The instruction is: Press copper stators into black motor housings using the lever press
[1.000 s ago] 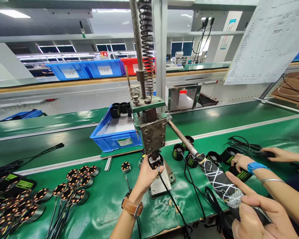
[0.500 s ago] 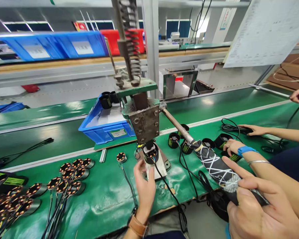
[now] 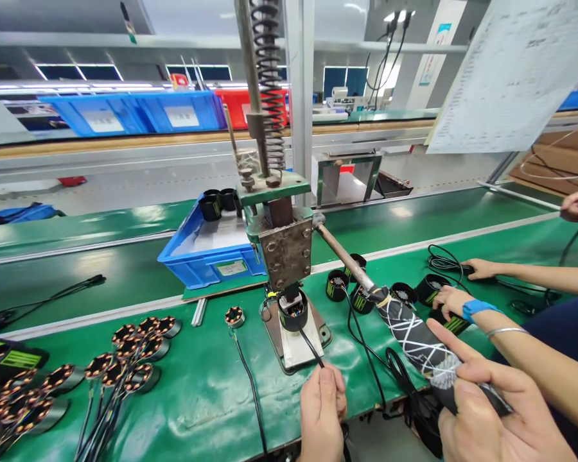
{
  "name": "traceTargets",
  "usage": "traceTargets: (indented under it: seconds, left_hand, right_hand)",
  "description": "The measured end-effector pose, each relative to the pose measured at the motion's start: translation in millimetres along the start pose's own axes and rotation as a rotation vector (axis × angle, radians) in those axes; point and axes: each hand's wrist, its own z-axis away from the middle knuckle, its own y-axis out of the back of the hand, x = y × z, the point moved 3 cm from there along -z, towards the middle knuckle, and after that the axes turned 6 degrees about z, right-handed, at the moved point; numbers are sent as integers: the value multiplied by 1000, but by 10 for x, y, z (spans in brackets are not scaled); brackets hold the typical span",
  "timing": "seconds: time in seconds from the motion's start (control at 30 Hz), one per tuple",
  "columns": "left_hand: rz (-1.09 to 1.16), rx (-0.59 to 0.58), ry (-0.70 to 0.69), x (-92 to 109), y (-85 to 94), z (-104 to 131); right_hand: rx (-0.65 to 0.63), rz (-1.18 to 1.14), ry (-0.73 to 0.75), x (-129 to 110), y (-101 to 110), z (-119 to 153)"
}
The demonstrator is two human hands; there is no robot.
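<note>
My right hand (image 3: 491, 404) is wrapped round the taped grip of the press lever (image 3: 417, 337), index finger stretched along it. My left hand (image 3: 324, 407) pinches a black cable (image 3: 313, 346) in front of the press. That cable runs up into a black cylindrical housing (image 3: 289, 319), which sits on the pale block (image 3: 301, 350) at the press base. The ram of the hand press (image 3: 286, 247) reaches down into the housing, where coloured wires show. Left of the press, a single motor stator (image 3: 234, 316) with copper windings lies on the green mat, its cable trailing forward.
Several stators (image 3: 139, 346) with bundled wires lie at the left. A blue bin (image 3: 212, 263) holding black housings stands behind the press. More housings (image 3: 337, 285) stand right of it. A co-worker's hands (image 3: 450, 298) handle housings and cables at the right.
My left hand has left the housing's side, moved down and right, and taken hold of the cable. My right hand stays on the lever. The view has tilted up slightly.
</note>
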Motion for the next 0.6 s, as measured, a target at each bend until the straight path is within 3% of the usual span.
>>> traceTargets:
  seconds: [0.1,0.27,0.6]
  left_hand:
    - [-13,-15,17,129,-26,12]
    - [-19,-9,47,177,-10,1]
    - [-73,-9,41,196,62,7]
  right_hand:
    - [7,-61,10,171,-20,103]
    - [23,-87,-28,402,-75,283]
    - [68,-89,33,393,-112,268]
